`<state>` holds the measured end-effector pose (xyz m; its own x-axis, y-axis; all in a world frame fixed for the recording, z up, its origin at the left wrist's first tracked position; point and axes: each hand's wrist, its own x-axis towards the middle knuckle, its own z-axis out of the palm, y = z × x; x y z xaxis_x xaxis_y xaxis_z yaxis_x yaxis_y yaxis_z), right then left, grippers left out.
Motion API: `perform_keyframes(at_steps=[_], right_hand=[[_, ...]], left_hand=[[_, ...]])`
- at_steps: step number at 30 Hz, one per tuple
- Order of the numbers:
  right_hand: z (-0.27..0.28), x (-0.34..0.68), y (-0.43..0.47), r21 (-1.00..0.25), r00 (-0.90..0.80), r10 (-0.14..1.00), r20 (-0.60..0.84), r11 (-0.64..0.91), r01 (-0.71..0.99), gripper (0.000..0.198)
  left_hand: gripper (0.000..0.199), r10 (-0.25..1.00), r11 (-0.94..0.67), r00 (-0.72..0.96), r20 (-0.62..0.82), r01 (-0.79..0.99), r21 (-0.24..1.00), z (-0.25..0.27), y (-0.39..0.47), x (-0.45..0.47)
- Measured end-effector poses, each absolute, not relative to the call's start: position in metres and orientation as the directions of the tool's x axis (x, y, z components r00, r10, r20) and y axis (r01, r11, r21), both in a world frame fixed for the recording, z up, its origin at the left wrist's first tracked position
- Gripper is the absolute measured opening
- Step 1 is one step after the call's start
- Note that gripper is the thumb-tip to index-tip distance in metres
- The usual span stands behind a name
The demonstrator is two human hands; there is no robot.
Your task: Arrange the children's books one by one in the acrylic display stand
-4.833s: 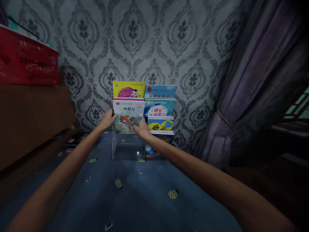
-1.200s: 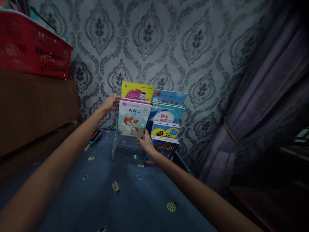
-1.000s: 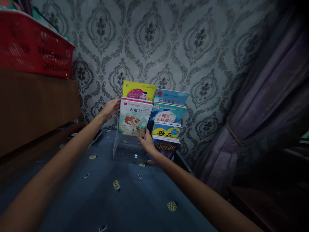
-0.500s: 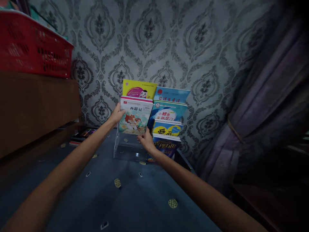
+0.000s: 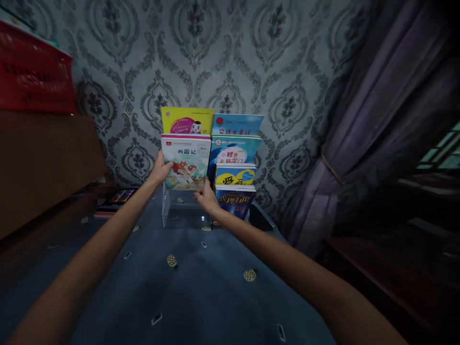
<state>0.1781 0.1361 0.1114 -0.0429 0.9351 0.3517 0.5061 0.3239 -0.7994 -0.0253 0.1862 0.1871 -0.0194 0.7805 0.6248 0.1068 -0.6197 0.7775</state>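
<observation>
Both my hands are on a white illustrated book (image 5: 187,165) with a red-pink edge behind its top, which rests in the left column of a clear acrylic book stand (image 5: 183,211). My left hand (image 5: 160,170) grips its left edge, thumb across the cover. At its lower right corner, my right hand (image 5: 206,195) pinches it. Just behind stands a yellow book (image 5: 187,120). The right column carries a light blue book (image 5: 237,123), a teal fish-story book (image 5: 235,149), a yellow-and-blue book (image 5: 235,175) and a dark blue book (image 5: 235,201), stepped downward.
A blue patterned cloth (image 5: 201,297) covers the surface. To the left, a red basket (image 5: 36,72) sits on a brown wooden cabinet (image 5: 46,167), with a stack of books (image 5: 117,201) beside it. A tied purple curtain (image 5: 334,153) hangs right of the patterned wall (image 5: 230,62).
My view has turned a little to the right, so the stand and books appear farther left. Both hands keep their hold on the white book, which looks unmoved in the stand.
</observation>
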Motion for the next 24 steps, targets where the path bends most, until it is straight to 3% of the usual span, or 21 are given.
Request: perform_keyframes(at_steps=[6,9,11,13,16,18,21,24], right_hand=[[0.096,0.170,0.108,-0.792,-0.132,0.915,0.382,0.397,0.464,0.084],[0.078,0.170,0.089,-0.779,-0.213,0.893,0.396,0.449,0.438,0.080],[0.064,0.170,0.076,-0.779,-0.265,0.883,0.386,0.466,0.419,0.078],[0.051,0.170,0.063,-0.792,-0.298,0.881,0.368,0.465,0.396,0.075],[0.032,0.169,0.044,-0.812,-0.341,0.868,0.361,0.473,0.342,0.067],[0.021,0.169,0.030,-0.822,-0.368,0.853,0.370,0.485,0.298,0.062],[0.005,0.172,0.012,-0.835,-0.366,0.849,0.382,0.487,0.258,0.057],[-0.010,0.179,0.001,-0.845,-0.329,0.866,0.376,0.466,0.261,0.055]], left_hand=[[0.075,0.736,-0.655,-0.052,0.675,0.197,0.729,0.180,0.183,-0.029],[0.078,0.661,-0.659,-0.131,0.739,0.371,0.655,0.181,0.167,-0.027],[0.074,0.533,-0.659,-0.120,0.837,0.562,0.500,0.185,0.152,-0.021],[0.063,0.417,-0.645,0.055,0.907,0.721,0.252,0.193,0.137,-0.012],[0.047,0.379,-0.585,0.414,0.828,0.800,-0.132,0.204,0.125,0.008],[0.046,0.393,-0.551,0.571,0.721,0.774,-0.312,0.209,0.125,0.020],[0.051,0.403,-0.522,0.676,0.618,0.724,-0.451,0.210,0.134,0.032],[0.054,0.415,-0.503,0.688,0.595,0.719,-0.480,0.208,0.141,0.037]])
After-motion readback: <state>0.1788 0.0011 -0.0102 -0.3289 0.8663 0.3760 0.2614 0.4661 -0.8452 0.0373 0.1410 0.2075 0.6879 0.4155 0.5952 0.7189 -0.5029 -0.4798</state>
